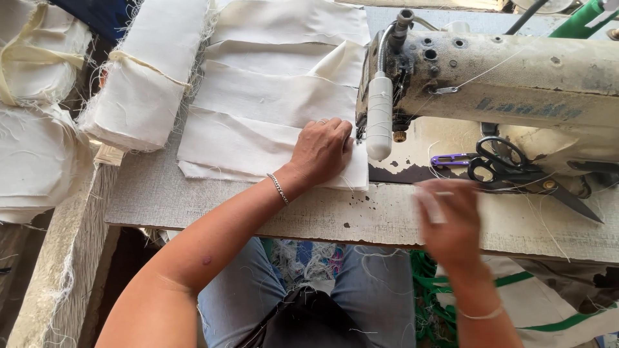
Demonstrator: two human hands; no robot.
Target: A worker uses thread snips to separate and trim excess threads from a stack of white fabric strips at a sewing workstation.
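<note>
My left hand [320,149] lies flat, fingers together, on a stack of cream cloth pieces [258,109] just left of the needle area of an old cream sewing machine [503,77]. It presses the cloth's right edge beside the machine's white lamp tube [379,116]. My right hand [449,219] is blurred by motion over the table's front edge, pinching a small pale strip of cloth or tape [428,200] between its fingers.
Black scissors [516,174] and a small purple thread snip [451,159] lie on the worn table [193,200] under the machine arm. Tied bundles of cream cloth [138,77] are stacked at the left. Loose threads hang off the table edge.
</note>
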